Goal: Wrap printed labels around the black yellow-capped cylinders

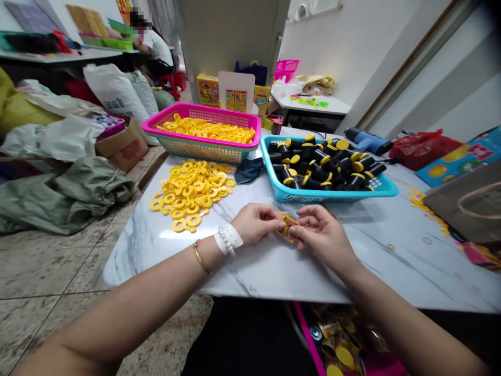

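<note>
Over the front of the marble-patterned table [242, 271], a small yellow-orange printed packet [287, 227] is held between both hands. My left hand [256, 223] pinches its left side, fingers closed. From the right, my right hand [319, 232] grips the other edge between thumb and fingers. What the packet contains, I cannot make out. Left of my hands lies a loose heap of yellow ring-shaped plastic pieces [191, 193]. Just beyond my hands stands a blue basket [336, 195] of black cylinders with yellow caps [313, 162].
A pink basket [156, 124] of yellow pieces stands at the back left. A blue tool [368, 141], a red bag [426, 149] and a paper bag [465, 203] line the right. Below the table edge is a pink container [309, 339] of packed items. Another person [156, 49] sits far back.
</note>
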A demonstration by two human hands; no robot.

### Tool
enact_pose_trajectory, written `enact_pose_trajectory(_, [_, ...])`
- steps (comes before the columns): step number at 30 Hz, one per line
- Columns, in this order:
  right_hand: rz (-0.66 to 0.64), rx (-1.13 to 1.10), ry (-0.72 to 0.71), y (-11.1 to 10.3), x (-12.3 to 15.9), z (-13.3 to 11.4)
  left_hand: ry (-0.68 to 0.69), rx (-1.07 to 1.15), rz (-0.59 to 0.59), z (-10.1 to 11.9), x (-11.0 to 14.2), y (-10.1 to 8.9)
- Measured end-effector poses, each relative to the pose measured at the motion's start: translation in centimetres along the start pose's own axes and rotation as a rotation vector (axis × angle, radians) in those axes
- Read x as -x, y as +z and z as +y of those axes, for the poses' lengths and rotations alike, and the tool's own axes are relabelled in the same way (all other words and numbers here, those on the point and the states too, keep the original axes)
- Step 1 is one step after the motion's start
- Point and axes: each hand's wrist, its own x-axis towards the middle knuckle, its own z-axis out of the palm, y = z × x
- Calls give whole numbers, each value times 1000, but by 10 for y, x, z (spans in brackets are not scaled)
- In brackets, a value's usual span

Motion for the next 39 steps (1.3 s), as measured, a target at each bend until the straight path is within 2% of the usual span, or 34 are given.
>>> enact_pose_trajectory(3, [-109,117,87,-4,-3,3,7,-107,-56,-4,-3,-5])
enact_pose_trajectory(5, [-113,261,55,-8,-5,4,78,-199,-5,-6,-3,-4])
enact_pose_trajectory(8, [0,512,-149,-13,-6,-4,226,-295,107,-4,1,-2])
enact_pose_trajectory(10, [47,612,-285,-15,-4,-14,312,-303,95,1,7,-1])
enact_pose_trajectory(11, [32,624,-323,-15,-3,-19,354,-288,71,5,10,-1])
enact_pose_trajectory(14, [-134,573,-304,-13,-1,-33,449,-214,35,14,17,-3])
enact_pose_trajectory(16, [-171,509,-255,-10,-1,-38,452,-177,86,17,18,-6])
enact_pose_trajectory(21, [-22,310,-212,-5,-10,-47,379,-106,381,22,18,-12])
enact_pose_trajectory(26, [53,129,-242,10,-25,-55,484,25,559,28,27,-12])
enact_pose_trajectory(30, [126,170,-362,24,-28,-56,529,20,592,30,31,-11])
enact_pose_trajectory(35, [105,228,-468,33,-28,-44,596,14,570,28,28,-10])
enact_pose_trajectory(39, [97,330,-513,36,-29,-33,542,29,531,28,26,-10])
